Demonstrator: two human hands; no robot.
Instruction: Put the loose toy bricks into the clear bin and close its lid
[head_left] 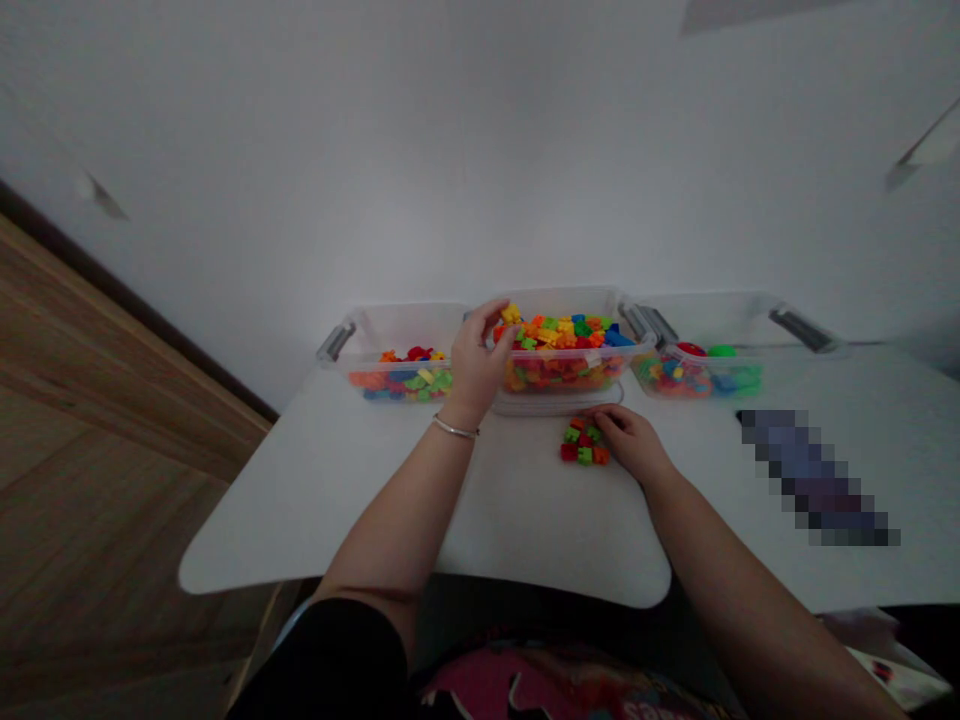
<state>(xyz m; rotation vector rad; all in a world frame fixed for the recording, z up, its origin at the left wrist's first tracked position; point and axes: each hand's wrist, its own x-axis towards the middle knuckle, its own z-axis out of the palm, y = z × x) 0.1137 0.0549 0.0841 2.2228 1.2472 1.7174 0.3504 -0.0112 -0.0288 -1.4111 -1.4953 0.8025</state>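
My left hand point(484, 355) is raised at the left end of the middle clear bin point(570, 355), its thumb and fingers closed on a yellow toy block point(511, 313). Red, orange, green, yellow and blue blocks point(559, 335) fill that bin. On the white table in front of it lies a small cluster of red, green and orange blocks point(585, 442). My right hand point(630, 437) rests beside the cluster, fingertips together at its upper right edge. Whether those fingers pinch one of its blocks is too small to make out.
A clear bin with mixed pieces point(401, 380) stands to the left, and another clear bin point(701, 375) to the right. A lid point(559, 402) lies under the middle bin. At right on the table point(322, 520) is a pixelated dark object point(817, 480). A wall rises behind.
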